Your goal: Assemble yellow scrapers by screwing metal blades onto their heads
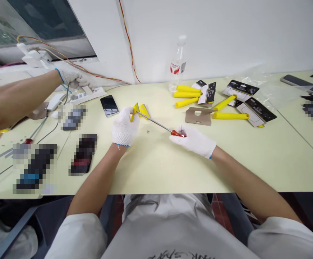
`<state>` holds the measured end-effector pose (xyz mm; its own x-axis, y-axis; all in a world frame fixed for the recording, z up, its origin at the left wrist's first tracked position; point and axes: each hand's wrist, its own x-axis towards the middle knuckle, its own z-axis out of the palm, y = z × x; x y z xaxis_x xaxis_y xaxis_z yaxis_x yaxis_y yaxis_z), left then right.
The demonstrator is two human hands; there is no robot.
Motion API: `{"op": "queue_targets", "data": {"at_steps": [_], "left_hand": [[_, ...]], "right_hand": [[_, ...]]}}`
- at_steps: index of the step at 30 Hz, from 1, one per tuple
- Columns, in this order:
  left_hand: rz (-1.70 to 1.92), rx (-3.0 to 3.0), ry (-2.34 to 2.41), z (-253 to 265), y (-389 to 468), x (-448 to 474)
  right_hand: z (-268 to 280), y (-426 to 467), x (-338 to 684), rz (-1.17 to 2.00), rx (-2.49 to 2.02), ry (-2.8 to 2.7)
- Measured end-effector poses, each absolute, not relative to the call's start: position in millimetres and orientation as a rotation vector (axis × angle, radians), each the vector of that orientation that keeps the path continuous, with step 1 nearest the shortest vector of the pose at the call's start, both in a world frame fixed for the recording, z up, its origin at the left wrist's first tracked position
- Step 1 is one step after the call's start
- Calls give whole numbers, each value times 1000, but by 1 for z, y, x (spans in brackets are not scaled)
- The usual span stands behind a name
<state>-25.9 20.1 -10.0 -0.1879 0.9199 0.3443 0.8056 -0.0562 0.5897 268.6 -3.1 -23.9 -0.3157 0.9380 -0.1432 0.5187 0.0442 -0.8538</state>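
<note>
My left hand (125, 126), in a white knit glove, is closed around a small yellow scraper head (135, 110). In my gloved right hand (192, 138) is a screwdriver (159, 125) with a long metal shaft and a red handle. Its tip meets the scraper head, though the exact contact point is too small to make out. Just beyond lies another yellow scraper piece (145, 111) on the table. A tiny metal part (148, 131), perhaps a screw, rests between my hands.
Yellow handles (187, 94) with black-and-white cards lie at the back right, near a brown card (198, 116) and a plastic bottle (178, 64). Several phones (109, 105) lie to the left. Another person's gloved hand (77, 81) reaches over a power strip (88, 95).
</note>
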Motion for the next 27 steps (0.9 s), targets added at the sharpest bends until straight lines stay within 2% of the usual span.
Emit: {"op": "queue_targets", "data": {"at_steps": [2, 5, 7, 9, 12, 17, 19, 20, 24, 27], "left_hand": [[1065, 1873, 2061, -9, 19, -27], [1080, 1869, 2048, -7, 20, -27], [1094, 1865, 2029, -7, 21, -27], [1097, 1860, 2027, -7, 21, -27], [1085, 1864, 2037, -7, 21, -28], [1077, 1889, 1978, -9, 20, -30], [1082, 1900, 1987, -11, 21, -30], [1087, 1898, 1998, -11, 22, -30], [1116, 1877, 2013, -14, 25, -30], [1100, 1883, 2037, -14, 25, -30]], "right_hand": [[-30, -4, 267, 837, -1454, -1962], [-37, -9, 264, 474, -1490, -2063], [-38, -13, 262, 331, -1540, -2102], [-36, -14, 261, 345, -1536, -2124], [-30, -11, 264, 673, -1443, -2104], [-20, -4, 271, 1704, -1385, -1722], [-20, -2, 272, 1767, -1403, -1664], [-22, -1, 272, 1650, -1434, -1702], [-30, -5, 267, 824, -1485, -1938], [-37, -13, 261, 425, -1512, -2094]]}}
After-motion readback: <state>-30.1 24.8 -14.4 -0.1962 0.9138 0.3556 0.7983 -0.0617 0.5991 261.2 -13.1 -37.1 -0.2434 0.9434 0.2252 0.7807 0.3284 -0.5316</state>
